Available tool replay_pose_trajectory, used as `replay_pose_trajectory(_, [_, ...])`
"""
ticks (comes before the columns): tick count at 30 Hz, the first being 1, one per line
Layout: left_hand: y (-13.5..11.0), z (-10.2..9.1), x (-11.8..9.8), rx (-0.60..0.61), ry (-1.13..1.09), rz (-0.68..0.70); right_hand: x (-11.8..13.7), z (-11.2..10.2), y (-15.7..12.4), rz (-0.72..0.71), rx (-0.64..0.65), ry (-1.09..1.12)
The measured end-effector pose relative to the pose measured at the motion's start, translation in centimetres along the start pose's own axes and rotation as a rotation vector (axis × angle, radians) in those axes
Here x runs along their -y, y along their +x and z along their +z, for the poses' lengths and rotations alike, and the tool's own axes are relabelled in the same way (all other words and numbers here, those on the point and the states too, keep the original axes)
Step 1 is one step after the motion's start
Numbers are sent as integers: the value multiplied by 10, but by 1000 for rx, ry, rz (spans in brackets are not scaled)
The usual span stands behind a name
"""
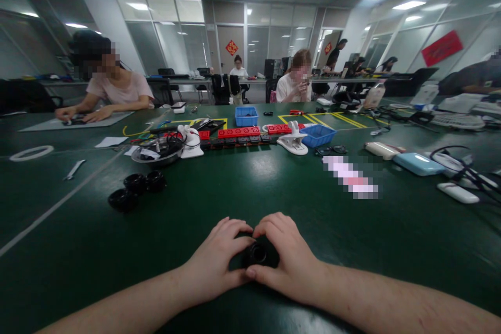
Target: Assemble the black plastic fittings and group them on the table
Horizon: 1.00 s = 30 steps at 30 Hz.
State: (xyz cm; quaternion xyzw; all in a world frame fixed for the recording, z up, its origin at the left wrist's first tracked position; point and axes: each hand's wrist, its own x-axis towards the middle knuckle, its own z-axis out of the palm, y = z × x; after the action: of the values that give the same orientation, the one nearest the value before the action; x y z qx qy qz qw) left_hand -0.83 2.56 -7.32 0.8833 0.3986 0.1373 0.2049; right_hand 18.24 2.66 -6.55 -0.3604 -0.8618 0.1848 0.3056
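Observation:
Both of my hands are curled around a small black round part [257, 254] that rests on the dark green table [250, 188] close to me. My left hand [216, 263] wraps its left side with fingers bent over the top. My right hand [287, 255] closes on its right side, thumb under the part. Only the ring-shaped top of the part shows between my fingers. Three more black round parts [136, 189] lie in a cluster to the left, well beyond my left hand.
A clear bowl with cables [158, 150], white clamp stands [293, 141], red and black strips [238, 135] and blue bins [246, 116] fill the table's middle. Glasses [331, 150], a light blue case [418, 163] and white devices [457, 193] lie right. Other people sit at the far side.

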Motion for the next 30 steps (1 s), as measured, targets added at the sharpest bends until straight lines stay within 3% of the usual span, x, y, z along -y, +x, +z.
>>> replay_pose_trajectory(12, [0, 0, -2, 13, -6, -36, 6, -4, 1, -143, 79, 32])
replay_pose_trajectory(20, [1, -2, -5, 5, -21, -47, 6, -3, 1, -268, 61, 97])
replay_pose_trajectory(30, [0, 4, 3, 1, -3, -19, 6, -9, -2, -276, 110, 26])
